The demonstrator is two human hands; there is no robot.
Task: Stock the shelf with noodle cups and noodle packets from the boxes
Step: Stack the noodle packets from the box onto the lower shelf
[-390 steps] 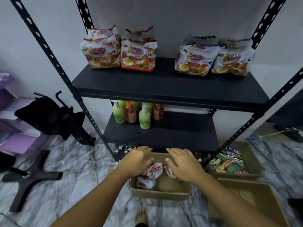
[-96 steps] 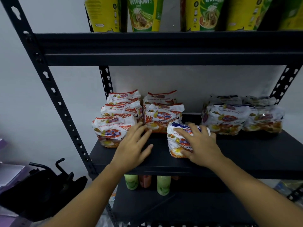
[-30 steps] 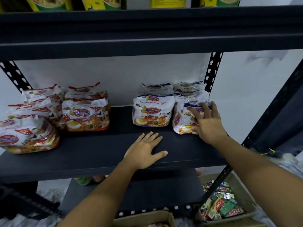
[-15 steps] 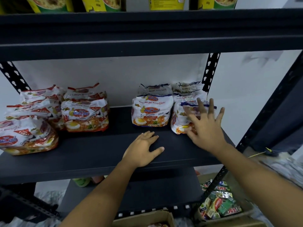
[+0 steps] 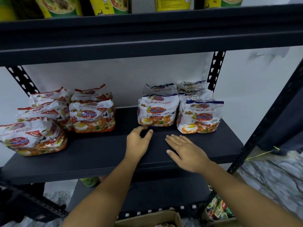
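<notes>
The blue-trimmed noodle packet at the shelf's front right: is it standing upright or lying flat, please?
Upright: the blue-trimmed packet stands on its bottom edge on the shelf, sealed top edge up, printed face toward the camera.

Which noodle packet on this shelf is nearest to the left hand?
The front blue-trimmed packet at mid-shelf, just beyond the left hand; all others stand farther aside.

Brand and flavour wording, mostly legible

The centre blue-trimmed noodle packet (image 5: 158,110) reads "Mee Ban..gus", "MI GORENG", "Shiok!" and "Perisa ASLI". The right blue-trimmed packet (image 5: 200,117) shows "Mee Ban..gus" and "GORENG". The front-left red-trimmed packet (image 5: 31,138) carries "Ban..gus" and "Pedas". The red-trimmed packet behind it (image 5: 47,112) also reads "Pedas". Print on the yellow noodle cups (image 5: 172,4) above is too small to read.
</notes>
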